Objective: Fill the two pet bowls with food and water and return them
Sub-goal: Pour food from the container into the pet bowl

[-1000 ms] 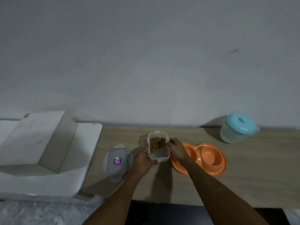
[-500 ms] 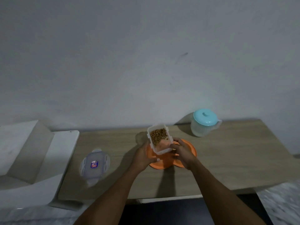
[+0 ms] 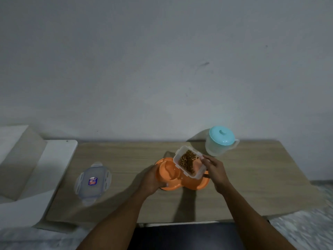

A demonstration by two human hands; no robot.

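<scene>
An orange double pet bowl (image 3: 168, 184) lies on the wooden table (image 3: 126, 157), near its middle. My left hand (image 3: 150, 180) grips the bowl's left rim. My right hand (image 3: 215, 170) holds a clear plastic container of brown kibble (image 3: 188, 161), tilted over the bowl's right half. The left half of the bowl looks empty; the right half is mostly hidden by the container. A clear water jug with a teal lid (image 3: 220, 140) stands at the back right of the table.
The container's clear lid (image 3: 92, 180) with a blue and red label lies flat on the table's left part. A white board and a white block (image 3: 21, 159) sit left of the table. The wall is right behind; floor shows lower right.
My left hand let go of the container and took the bowl's left rim. My right hand alone now tilts the container further right over the bowl. The camera view shifted.
</scene>
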